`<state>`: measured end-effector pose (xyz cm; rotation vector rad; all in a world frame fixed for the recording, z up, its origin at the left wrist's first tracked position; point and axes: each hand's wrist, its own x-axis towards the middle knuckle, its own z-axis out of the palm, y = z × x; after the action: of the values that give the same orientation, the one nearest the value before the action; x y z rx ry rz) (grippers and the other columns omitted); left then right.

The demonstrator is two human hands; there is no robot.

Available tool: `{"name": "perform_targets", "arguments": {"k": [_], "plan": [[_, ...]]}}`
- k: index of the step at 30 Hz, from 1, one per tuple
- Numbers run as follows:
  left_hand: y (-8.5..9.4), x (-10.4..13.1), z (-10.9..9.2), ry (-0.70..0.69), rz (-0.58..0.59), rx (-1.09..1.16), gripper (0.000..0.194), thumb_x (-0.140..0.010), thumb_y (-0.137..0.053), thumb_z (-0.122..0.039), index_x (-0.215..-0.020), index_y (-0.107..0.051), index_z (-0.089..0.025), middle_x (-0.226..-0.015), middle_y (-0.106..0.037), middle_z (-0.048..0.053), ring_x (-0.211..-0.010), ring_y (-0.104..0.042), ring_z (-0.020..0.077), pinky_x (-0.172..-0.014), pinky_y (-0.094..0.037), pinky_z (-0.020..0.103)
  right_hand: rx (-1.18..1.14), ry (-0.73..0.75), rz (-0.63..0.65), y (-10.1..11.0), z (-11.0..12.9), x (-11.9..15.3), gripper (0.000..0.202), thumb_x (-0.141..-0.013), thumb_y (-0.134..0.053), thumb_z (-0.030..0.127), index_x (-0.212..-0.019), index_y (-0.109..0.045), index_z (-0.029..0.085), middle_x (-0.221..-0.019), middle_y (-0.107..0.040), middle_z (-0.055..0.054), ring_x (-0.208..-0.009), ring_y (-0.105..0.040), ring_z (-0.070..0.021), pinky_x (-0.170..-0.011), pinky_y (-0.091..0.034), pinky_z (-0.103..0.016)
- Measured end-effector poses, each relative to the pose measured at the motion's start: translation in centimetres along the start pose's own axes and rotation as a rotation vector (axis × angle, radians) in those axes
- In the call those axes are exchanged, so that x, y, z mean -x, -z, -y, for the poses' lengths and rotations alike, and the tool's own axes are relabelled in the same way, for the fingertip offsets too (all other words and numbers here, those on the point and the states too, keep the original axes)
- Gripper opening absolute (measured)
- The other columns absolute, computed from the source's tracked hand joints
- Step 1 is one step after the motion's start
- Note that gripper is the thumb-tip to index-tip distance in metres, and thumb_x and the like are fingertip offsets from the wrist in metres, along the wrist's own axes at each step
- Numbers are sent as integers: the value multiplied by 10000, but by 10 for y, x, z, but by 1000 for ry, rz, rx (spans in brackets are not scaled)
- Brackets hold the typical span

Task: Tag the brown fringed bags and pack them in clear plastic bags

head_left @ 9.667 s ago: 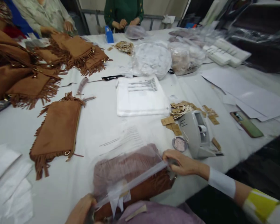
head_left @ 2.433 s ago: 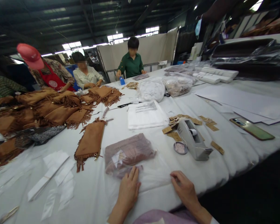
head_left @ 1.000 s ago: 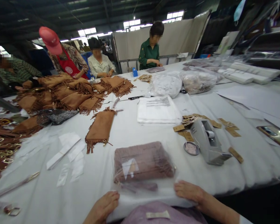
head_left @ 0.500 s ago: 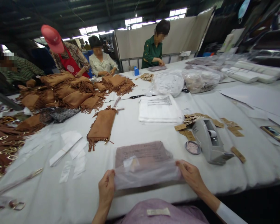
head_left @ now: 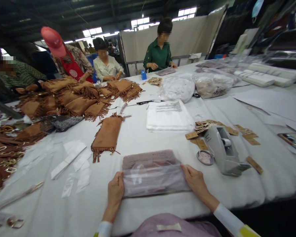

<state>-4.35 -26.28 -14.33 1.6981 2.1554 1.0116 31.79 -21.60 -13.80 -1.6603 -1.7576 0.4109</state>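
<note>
A clear plastic bag (head_left: 153,179) with a flat mauve-brown item inside lies in front of me on the white-covered table. Its near part is folded over toward the far side. My left hand (head_left: 115,189) pinches the bag's left edge between thumb and fingers. At the opposite edge, my right hand (head_left: 193,179) grips the plastic the same way. Beyond my left hand lies a brown fringed suede pouch (head_left: 108,133). Closest to my right hand are a grey tape dispenser (head_left: 224,151) and a small round dish (head_left: 205,157).
Stacked clear bags (head_left: 169,115) lie ahead, with filled plastic bags (head_left: 177,88) behind. Brown fringed pouches (head_left: 74,97) are heaped at far left, near several co-workers. Kraft tags (head_left: 254,164) and a phone (head_left: 292,140) lie right; white paper strips (head_left: 69,158) lie left.
Both hands have moved slightly away from me, drawing the bag's near plastic flap farther over the mauve-brown item. The co-worker in green has straightened and moved one hand left.
</note>
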Motion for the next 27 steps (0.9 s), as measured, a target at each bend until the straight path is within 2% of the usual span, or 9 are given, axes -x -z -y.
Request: {"name": "perform_targets", "arguments": {"k": [4, 9, 11, 15, 20, 22, 24, 26, 27], "plan": [[-4, -7, 1, -39, -2, -3, 331, -932, -363, -384, -712, -550, -221, -613, -562, -22, -579, -542, 138, -597, -389, 244, 67, 60, -13, -8, -6, -2, 529, -977, -288, 533, -716, -598, 194, -554, -597, -19, -462, -552, -150, -514, -346, -265], [6, -4, 5, -74, -27, 3, 319, -956, -330, -385, -912, -602, -224, -763, -673, -2, -677, -619, 146, -642, -409, 241, 87, 61, -58, -7, -11, 6, 504, -992, -282, 511, -770, -603, 191, -557, -584, -3, -476, -566, -147, -522, -344, -256], [5, -7, 5, -37, 4, -61, 333, -961, -330, -403, -864, -594, -225, -706, -654, -9, -626, -597, 142, -618, -385, 240, 105, 55, -64, -8, -11, 6, 507, -995, -283, 505, -752, -598, 190, -548, -576, 0, -463, -549, -139, -520, -335, -255], [-5, -20, 4, 55, 163, -229, 372, -959, -357, -410, -701, -549, -222, -604, -604, -9, -576, -557, 141, -567, -324, 239, 186, 96, -35, -10, -11, 3, 548, -1000, -270, 496, -705, -609, 183, -555, -592, -22, -451, -519, -127, -516, -303, -257], [-8, -29, 8, 94, 170, -277, 363, -944, -410, -397, -675, -574, -215, -632, -635, 20, -611, -578, 158, -572, -332, 248, 328, 170, -3, -13, -17, 2, 629, -1008, -195, 476, -704, -650, 164, -534, -579, -47, -432, -462, -119, -497, -235, -269], [-3, -28, 5, 83, 78, -302, 305, -935, -434, -389, -770, -615, -206, -731, -666, 44, -689, -604, 180, -626, -386, 266, 370, 195, 14, -15, -19, 3, 636, -1011, -173, 453, -740, -666, 157, -548, -581, -54, -432, -446, -118, -495, -216, -275], [2, -22, -6, -10, -130, -305, 238, -928, -459, -342, -943, -630, -178, -905, -681, 88, -854, -620, 213, -745, -447, 314, 396, 197, 25, -16, -21, 4, 619, -1013, -179, 431, -773, -677, 154, -562, -585, -56, -435, -440, -119, -498, -210, -278], [4, -12, -27, -198, -325, -233, 221, -915, -486, -253, -1073, -602, -150, -1026, -663, 119, -994, -598, 222, -859, -468, 358, 408, 175, 28, -18, -22, 5, 588, -1012, -203, 416, -798, -683, 151, -571, -590, -58, -445, -449, -122, -502, -214, -281], [2, -5, -41, -323, -339, -173, 231, -906, -492, -203, -1109, -590, -148, -1055, -658, 121, -1034, -589, 214, -896, -470, 364, 411, 163, 32, -18, -22, 5, 573, -1011, -214, 408, -812, -686, 150, -579, -596, -61, -452, -458, -125, -505, -217, -283]]}}
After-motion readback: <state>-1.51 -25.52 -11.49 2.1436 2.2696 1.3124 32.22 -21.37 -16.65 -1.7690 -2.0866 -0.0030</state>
